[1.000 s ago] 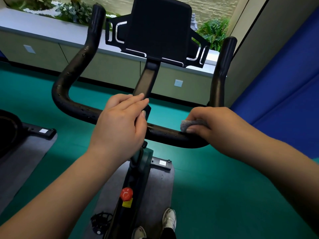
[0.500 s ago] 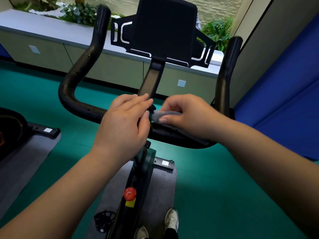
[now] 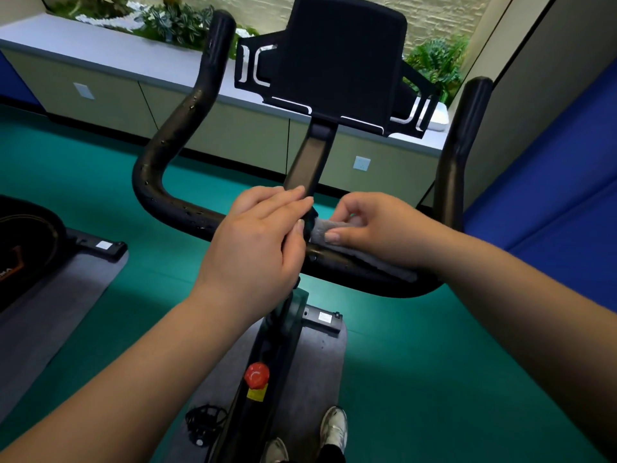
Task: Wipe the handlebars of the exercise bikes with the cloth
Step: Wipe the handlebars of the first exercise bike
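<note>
Head view: the black handlebar (image 3: 173, 208) crosses the frame; its centre post (image 3: 310, 162) is the landmark. The left hand (image 3: 257, 245) rests on the bar just left of the post, fingers straight, grip wide. The right hand (image 3: 377, 228) sits just right of the post and pinches the grey cloth (image 3: 322, 228) against the bar. The cloth apparently trails rightward along the bar. The console (image 3: 337, 61) stands above the post. A red knob (image 3: 256, 375) lies below it.

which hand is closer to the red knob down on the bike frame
Left. The left hand rests on the handlebar's centre, almost straight above the red knob; the right hand, pinching the grey cloth, sits further to the right.
</note>
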Demonstrator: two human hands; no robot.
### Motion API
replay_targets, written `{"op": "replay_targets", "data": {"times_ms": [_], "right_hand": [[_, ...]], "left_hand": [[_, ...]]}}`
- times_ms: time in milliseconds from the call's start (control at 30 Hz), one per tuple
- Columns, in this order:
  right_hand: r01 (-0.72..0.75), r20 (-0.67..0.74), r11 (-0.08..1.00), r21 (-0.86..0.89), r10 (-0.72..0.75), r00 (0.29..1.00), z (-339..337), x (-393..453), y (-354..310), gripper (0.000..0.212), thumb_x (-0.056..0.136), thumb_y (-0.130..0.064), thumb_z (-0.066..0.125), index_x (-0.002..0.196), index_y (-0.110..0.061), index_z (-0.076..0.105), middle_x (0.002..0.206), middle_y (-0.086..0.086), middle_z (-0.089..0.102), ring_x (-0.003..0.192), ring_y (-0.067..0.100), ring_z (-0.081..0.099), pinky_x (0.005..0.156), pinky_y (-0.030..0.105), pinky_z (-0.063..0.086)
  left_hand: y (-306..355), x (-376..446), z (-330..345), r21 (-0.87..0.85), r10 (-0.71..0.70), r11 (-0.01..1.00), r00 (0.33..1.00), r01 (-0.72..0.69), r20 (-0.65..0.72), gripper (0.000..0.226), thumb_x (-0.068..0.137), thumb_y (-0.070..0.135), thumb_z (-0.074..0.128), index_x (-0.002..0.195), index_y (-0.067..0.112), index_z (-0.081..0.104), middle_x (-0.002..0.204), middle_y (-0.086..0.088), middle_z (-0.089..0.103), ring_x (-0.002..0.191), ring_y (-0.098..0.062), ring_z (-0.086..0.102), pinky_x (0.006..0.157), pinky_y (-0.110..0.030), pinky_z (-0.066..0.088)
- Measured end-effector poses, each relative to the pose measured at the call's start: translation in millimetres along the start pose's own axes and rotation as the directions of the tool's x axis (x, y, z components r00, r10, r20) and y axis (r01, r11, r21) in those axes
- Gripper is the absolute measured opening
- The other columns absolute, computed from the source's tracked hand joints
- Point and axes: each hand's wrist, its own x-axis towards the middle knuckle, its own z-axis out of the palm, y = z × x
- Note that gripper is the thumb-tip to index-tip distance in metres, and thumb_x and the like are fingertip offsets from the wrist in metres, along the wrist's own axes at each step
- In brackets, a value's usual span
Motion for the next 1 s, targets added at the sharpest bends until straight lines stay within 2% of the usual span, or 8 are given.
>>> {"op": "replay_targets", "data": {"times_ms": [167, 267, 333, 400, 567, 767, 900, 1000], "right_hand": [[0.054, -0.148, 0.994, 0.095, -0.039, 0.988, -10, -41, 19, 0.015, 0.073, -0.026, 0.079, 0.076, -0.03, 0.064, 0.081, -0.013, 0.071, 0.075, 0.001, 0.063, 0.071, 0.021, 0.049], [0.266, -0.363, 0.959, 0.093, -0.216, 0.906, 14, -50, 12, 0.017, 0.073, -0.02, 0.08, 0.085, -0.027, 0.07, 0.09, -0.018, 0.071, 0.088, -0.002, 0.066, 0.08, 0.022, 0.053], [0.395, -0.414, 0.919, 0.004, -0.358, 0.837, 29, -47, 5, 0.018, 0.074, -0.02, 0.077, 0.091, -0.017, 0.072, 0.095, -0.008, 0.071, 0.093, 0.006, 0.066, 0.084, 0.027, 0.053], [0.45, -0.411, 0.89, -0.082, -0.441, 0.798, 32, -49, 6, 0.018, 0.075, -0.02, 0.074, 0.091, -0.011, 0.072, 0.097, -0.002, 0.069, 0.094, 0.006, 0.063, 0.085, 0.023, 0.05], [0.366, -0.499, 0.913, -0.182, -0.406, 0.765, 24, -75, 27, 0.02, 0.078, -0.024, 0.072, 0.093, -0.01, 0.074, 0.097, 0.001, 0.067, 0.094, 0.006, 0.062, 0.082, 0.028, 0.052], [0.407, -0.498, 0.877, -0.255, -0.48, 0.723, 59, -49, -10, 0.016, 0.081, -0.02, 0.071, 0.091, -0.007, 0.073, 0.095, 0.009, 0.066, 0.09, 0.018, 0.059, 0.079, 0.026, 0.047], [0.345, -0.551, 0.886, -0.309, -0.462, 0.695, 51, -77, 20, 0.016, 0.084, -0.018, 0.068, 0.093, -0.006, 0.074, 0.098, 0.01, 0.065, 0.09, 0.023, 0.062, 0.076, 0.037, 0.051], [0.3, -0.648, 0.928, -0.223, -0.371, 0.665, 52, -97, 34, 0.015, 0.081, -0.014, 0.073, 0.094, -0.005, 0.074, 0.099, 0.008, 0.065, 0.093, 0.022, 0.064, 0.08, 0.038, 0.052]], "left_hand": [[-4, -2, 0, -0.058, -0.011, 0.998, 1.0, 0.01, -0.02, 0.036, 0.091, 0.017, 0.045, 0.118, 0.008, 0.067, 0.124, -0.003, 0.064, 0.119, -0.021, 0.053, 0.108, -0.019, 0.03], [-8, -3, -1, -0.09, -0.006, 0.996, 0.999, 0.002, -0.047, 0.034, 0.09, 0.014, 0.047, 0.116, 0.006, 0.068, 0.124, -0.004, 0.064, 0.119, -0.023, 0.054, 0.109, -0.022, 0.032], [-8, -3, -1, -0.09, 0.01, 0.996, 0.998, -0.015, -0.055, 0.034, 0.09, 0.014, 0.047, 0.115, 0.005, 0.068, 0.123, -0.005, 0.064, 0.118, -0.023, 0.054, 0.108, -0.023, 0.034], [-8, -3, -2, -0.094, 0.024, 0.995, 0.999, -0.028, -0.048, 0.034, 0.091, 0.015, 0.046, 0.115, 0.005, 0.068, 0.123, -0.005, 0.064, 0.118, -0.023, 0.054, 0.108, -0.022, 0.033], [-8, -3, -2, -0.104, 0.006, 0.995, 0.999, -0.01, -0.042, 0.037, 0.09, 0.017, 0.044, 0.116, 0.006, 0.068, 0.122, -0.004, 0.064, 0.119, -0.021, 0.053, 0.109, -0.016, 0.029], [-9, -2, -2, -0.075, 0.017, 0.997, 0.999, -0.019, -0.031, 0.038, 0.088, 0.016, 0.042, 0.114, 0.007, 0.068, 0.122, -0.005, 0.065, 0.117, -0.023, 0.054, 0.107, -0.014, 0.027], [-9, -2, -3, -0.081, 0.02, 0.996, 0.999, -0.023, -0.038, 0.039, 0.088, 0.017, 0.042, 0.114, 0.007, 0.069, 0.121, -0.005, 0.065, 0.117, -0.022, 0.054, 0.107, -0.018, 0.029], [-9, -3, -3, -0.09, 0.009, 0.996, 0.999, -0.013, -0.036, 0.038, 0.088, 0.017, 0.042, 0.115, 0.008, 0.068, 0.121, -0.004, 0.065, 0.118, -0.022, 0.054, 0.107, -0.016, 0.028]]}}
